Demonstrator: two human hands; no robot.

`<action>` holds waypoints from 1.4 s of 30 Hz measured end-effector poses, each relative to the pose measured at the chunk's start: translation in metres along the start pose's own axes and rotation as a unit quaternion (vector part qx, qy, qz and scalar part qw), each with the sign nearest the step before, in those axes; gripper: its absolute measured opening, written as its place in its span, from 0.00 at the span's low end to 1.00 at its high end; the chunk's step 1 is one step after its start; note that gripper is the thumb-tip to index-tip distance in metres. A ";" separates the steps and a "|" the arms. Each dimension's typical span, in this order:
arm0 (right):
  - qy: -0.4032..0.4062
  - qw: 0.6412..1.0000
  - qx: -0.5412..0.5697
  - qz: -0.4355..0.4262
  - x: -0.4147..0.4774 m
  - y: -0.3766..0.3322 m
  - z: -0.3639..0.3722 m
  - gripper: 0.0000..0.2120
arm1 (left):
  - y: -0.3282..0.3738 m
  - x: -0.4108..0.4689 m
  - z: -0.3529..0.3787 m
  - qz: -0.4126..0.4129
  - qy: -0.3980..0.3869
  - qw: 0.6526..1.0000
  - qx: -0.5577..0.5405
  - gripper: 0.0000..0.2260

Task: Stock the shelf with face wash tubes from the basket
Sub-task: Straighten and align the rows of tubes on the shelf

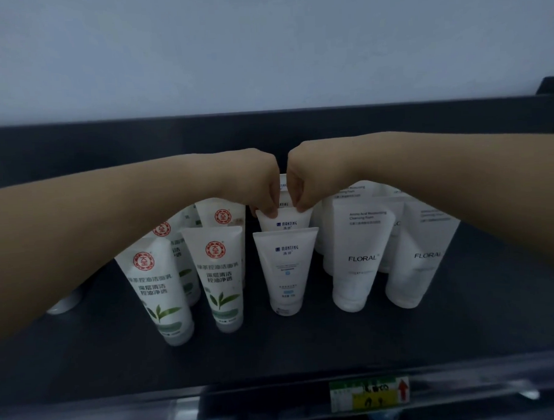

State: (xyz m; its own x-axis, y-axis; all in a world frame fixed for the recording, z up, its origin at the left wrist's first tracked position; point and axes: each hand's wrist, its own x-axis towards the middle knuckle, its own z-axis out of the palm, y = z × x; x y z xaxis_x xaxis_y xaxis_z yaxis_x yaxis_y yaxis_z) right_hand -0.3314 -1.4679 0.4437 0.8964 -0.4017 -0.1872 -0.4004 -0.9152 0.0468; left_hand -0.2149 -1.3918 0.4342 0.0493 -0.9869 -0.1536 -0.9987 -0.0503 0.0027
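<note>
Face wash tubes stand cap-down in rows on a dark shelf (307, 345). Both my hands reach over the middle row of white MANTING tubes. My left hand (258, 182) and my right hand (306, 176) pinch the top edge of the second MANTING tube (284, 220) from either side. A front MANTING tube (286, 269) stands before it, and another shows behind the hands. Green-leaf tubes (223, 275) fill the left rows. White FLORAL tubes (360, 253) fill the right rows. No basket is in view.
A pale wall rises behind the shelf's dark back panel (139, 142). The shelf's front rail carries a green and yellow price label (369, 393). A white round object (64, 303) sits half hidden under my left forearm.
</note>
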 end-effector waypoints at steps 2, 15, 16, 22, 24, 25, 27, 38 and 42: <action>0.003 1.000 0.004 0.000 -0.001 0.000 0.000 0.05 | 0.000 0.000 0.000 -0.001 0.000 1.000 0.002 0.11; 0.054 0.996 0.070 0.008 -0.018 0.001 -0.021 0.07 | -0.004 -0.013 -0.020 -0.014 0.036 0.999 -0.005 0.09; 0.058 0.995 0.080 0.005 -0.021 0.000 -0.023 0.07 | -0.004 -0.016 -0.023 -0.016 0.047 0.999 -0.006 0.09; 0.019 0.997 0.078 -0.010 -0.032 -0.010 -0.019 0.06 | 0.002 -0.034 -0.032 -0.025 0.047 0.998 -0.028 0.07; 0.010 0.997 0.071 -0.009 -0.033 -0.012 -0.016 0.07 | 0.005 -0.036 -0.030 -0.025 0.049 0.998 -0.022 0.08; 0.008 0.998 0.067 -0.009 -0.033 -0.013 -0.015 0.07 | 0.006 -0.037 -0.029 -0.025 0.053 0.998 -0.019 0.08; 0.006 0.998 0.062 -0.011 -0.034 -0.015 -0.014 0.08 | 0.008 -0.039 -0.029 -0.021 0.063 0.998 -0.008 0.08; -0.017 0.998 0.057 -0.009 -0.034 -0.022 -0.006 0.09 | 0.019 -0.051 -0.019 0.003 0.020 0.999 0.026 0.10; -0.019 0.999 0.045 -0.007 -0.032 -0.024 0.000 0.09 | 0.025 -0.047 -0.009 -0.003 -0.010 0.999 0.049 0.11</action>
State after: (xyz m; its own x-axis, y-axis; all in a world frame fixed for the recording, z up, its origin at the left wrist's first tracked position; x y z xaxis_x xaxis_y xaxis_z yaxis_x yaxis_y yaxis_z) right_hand -0.3502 -1.4331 0.4487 0.8947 -0.3862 -0.2242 -0.4053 -0.9131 -0.0445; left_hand -0.2417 -1.3480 0.4505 0.0563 -0.9833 -0.1730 -0.9948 -0.0405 -0.0940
